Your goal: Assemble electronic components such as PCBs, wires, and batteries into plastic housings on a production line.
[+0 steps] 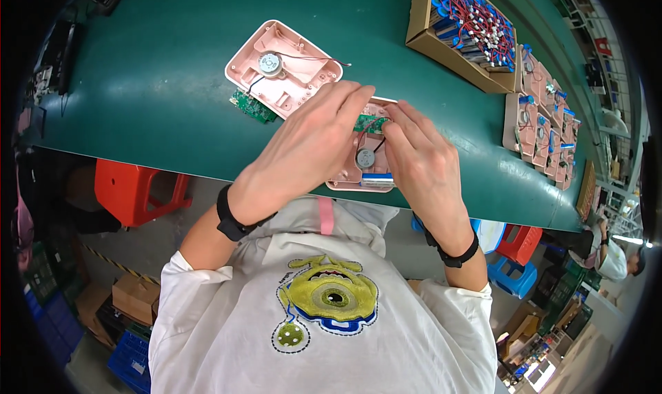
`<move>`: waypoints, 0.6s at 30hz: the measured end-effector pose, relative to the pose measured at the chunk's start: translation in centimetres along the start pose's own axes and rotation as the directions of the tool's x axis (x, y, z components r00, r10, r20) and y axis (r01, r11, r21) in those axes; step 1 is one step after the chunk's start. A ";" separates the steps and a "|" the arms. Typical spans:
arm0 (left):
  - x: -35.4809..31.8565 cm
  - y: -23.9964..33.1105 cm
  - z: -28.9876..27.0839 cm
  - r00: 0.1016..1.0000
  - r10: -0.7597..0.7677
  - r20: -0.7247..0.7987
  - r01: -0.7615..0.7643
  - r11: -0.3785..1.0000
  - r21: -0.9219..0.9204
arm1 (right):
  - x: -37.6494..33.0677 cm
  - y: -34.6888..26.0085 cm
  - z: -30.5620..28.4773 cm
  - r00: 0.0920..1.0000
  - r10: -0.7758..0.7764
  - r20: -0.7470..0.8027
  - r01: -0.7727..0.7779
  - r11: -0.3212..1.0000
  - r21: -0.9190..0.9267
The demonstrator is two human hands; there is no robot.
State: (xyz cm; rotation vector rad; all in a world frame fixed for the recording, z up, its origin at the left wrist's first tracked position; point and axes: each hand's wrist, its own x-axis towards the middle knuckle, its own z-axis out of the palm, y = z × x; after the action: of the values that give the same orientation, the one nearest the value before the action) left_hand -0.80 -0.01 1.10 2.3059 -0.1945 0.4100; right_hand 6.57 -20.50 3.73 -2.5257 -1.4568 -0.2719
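Note:
A pink plastic housing lies open-side up at the near edge of the table, between my hands. Inside it are a round silver motor, a blue-wrapped battery and a green circuit board. My left hand is closed over the housing's left side, its fingers at the board's left end; the thumb is hidden. From the other side, the closed fingers of my right hand pinch at the board's right end. Farther left sits a second pink housing with a motor, wires and a green board beneath its edge.
A cardboard box of blue batteries with red wires stands at the far right. Beyond it are several pink housings with parts inside. The green table ends just before me. A red stool and a blue stool stand below.

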 end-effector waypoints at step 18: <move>-0.3 -0.7 0.6 0.999 0.025 0.031 -0.025 1.000 0.013 | 1.7 3.6 -0.9 0.975 -0.193 0.107 0.182 0.978 0.106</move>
State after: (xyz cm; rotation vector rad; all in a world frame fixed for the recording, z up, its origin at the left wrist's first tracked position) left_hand -0.78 -0.02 0.13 2.3260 -0.2371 0.3891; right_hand 10.45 -21.10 4.72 -2.3666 -1.7135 -0.0815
